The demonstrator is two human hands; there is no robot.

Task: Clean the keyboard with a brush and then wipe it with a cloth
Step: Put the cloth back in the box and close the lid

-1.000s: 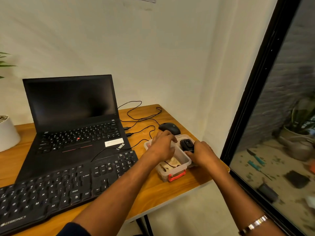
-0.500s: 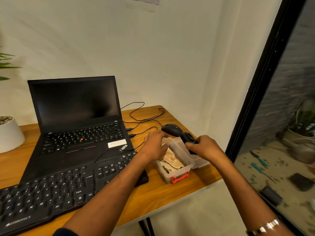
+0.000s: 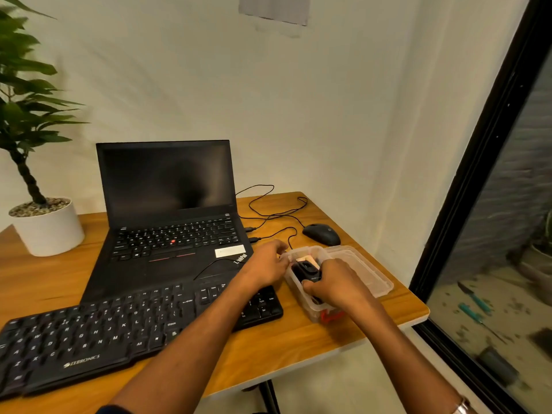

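The black keyboard (image 3: 119,333) lies along the desk's front left. To its right stands a clear plastic box (image 3: 301,297) with a red latch, its lid (image 3: 367,270) lying beside it on the right. My right hand (image 3: 337,285) grips a black tool (image 3: 307,268) with small white lettering, held inside the box's opening. A bit of beige cloth (image 3: 304,259) shows behind the tool; the remainder of the box's contents is hidden. My left hand (image 3: 265,264) holds the box's left rim with curled fingers.
An open black laptop (image 3: 167,204) sits behind the keyboard, cables trailing to a black mouse (image 3: 321,233) behind the box. A potted plant (image 3: 44,228) stands at the far left. The desk edge (image 3: 418,316) runs just right of the lid, close to a glass door (image 3: 493,264).
My right hand lifted the black tool off the lid side and brought it over into the box. My left hand stayed at the box's left rim. The view tilted upward.
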